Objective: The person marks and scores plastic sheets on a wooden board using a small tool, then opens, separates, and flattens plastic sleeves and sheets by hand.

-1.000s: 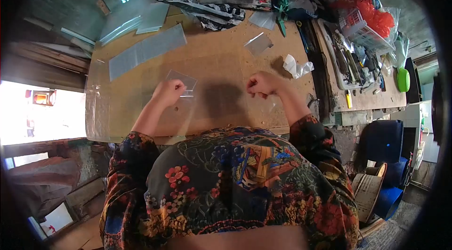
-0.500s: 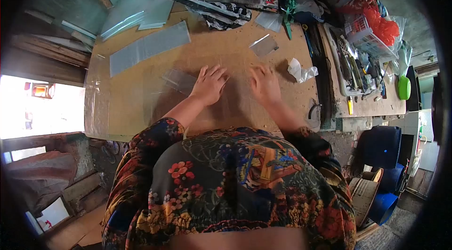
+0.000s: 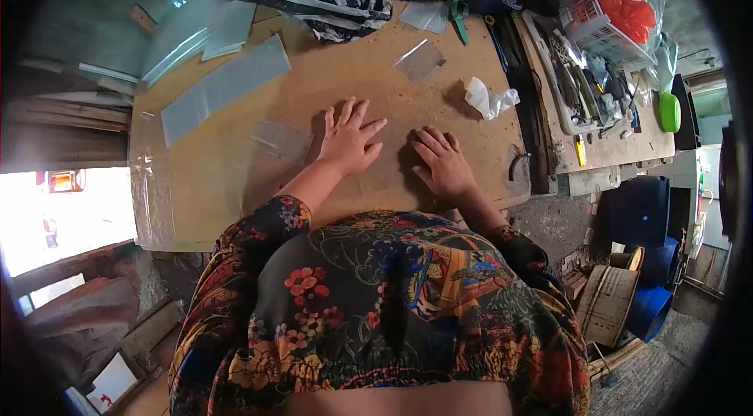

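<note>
My left hand (image 3: pixel 347 138) lies palm down on the tan tabletop (image 3: pixel 204 196), its fingers spread and nothing gripped. To its right, my right hand (image 3: pixel 447 163) rests flat near the table's front edge, fingers apart, a ring on one of them. A faint clear sheet appears to lie beneath the hands; its edges are hard to make out. Just left of my left hand is a small clear plastic piece (image 3: pixel 276 138). A long translucent strip (image 3: pixel 227 90) stretches out farther left. Beyond my right hand sit a crumpled white tissue (image 3: pixel 492 98) and a small clear rectangle (image 3: pixel 419 60).
Stacked clear sheets (image 3: pixel 176 47) stand at the back left. A black-and-white striped cloth (image 3: pixel 337 14) and bags line the back. On the right are a tool tray (image 3: pixel 549 63), a white basket (image 3: pixel 584 14) with red plastic, a yellow-handled tool (image 3: pixel 580 151) and a green object (image 3: pixel 670 112).
My right hand has turned and flattened onto the table, fingers now spread. My left hand's fingers have fanned wider. The camera view has shifted slightly.
</note>
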The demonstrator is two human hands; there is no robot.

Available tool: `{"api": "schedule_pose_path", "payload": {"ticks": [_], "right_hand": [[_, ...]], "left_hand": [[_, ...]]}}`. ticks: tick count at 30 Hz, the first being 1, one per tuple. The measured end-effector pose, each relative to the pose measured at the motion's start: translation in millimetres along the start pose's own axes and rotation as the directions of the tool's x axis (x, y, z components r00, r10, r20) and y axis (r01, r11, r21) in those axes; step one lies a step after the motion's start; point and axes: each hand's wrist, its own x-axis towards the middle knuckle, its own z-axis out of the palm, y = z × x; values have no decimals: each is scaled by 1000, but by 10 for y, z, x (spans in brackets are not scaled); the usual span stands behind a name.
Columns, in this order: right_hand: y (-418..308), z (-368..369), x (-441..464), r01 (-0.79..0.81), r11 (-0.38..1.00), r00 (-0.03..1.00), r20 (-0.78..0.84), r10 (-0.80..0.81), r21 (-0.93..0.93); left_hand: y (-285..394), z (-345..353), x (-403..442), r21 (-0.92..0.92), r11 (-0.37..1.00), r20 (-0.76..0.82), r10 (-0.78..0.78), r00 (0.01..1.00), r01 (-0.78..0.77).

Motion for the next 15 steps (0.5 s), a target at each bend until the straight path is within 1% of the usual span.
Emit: {"api": "schedule_pose_path", "payload": {"ticks": [1, 3, 4, 6, 9, 12, 15], "right_hand": [[25, 3, 7, -3, 1000, 1000, 3, 3, 2], [74, 18, 14, 6, 1000, 1000, -30, -6, 6], [75, 15, 15, 4, 1000, 1000, -27, -4, 7], [62, 15, 33, -11, 1000, 1000, -29, 11, 5], [61, -6, 64, -35, 999, 999, -9, 34, -16], [66, 24, 81, -57, 998, 998, 10, 57, -24], [67, 16, 77, -68, 997, 997, 25, 69, -37]], "left_hand": [[37, 3, -7, -3, 1000, 4, 1, 1000, -1], [100, 12, -3, 27, 996, -4, -81, 997, 81], [115, 16, -3, 25, 996, -1, -81, 997, 81], [123, 32, -16, 17, 990, -6, -138, 990, 139], [133, -2, -5, 68, 986, 22, -154, 988, 152], [131, 4, -6, 75, 983, 43, -171, 984, 167], [139, 28, -22, 104, 979, 39, -177, 983, 173]]}}
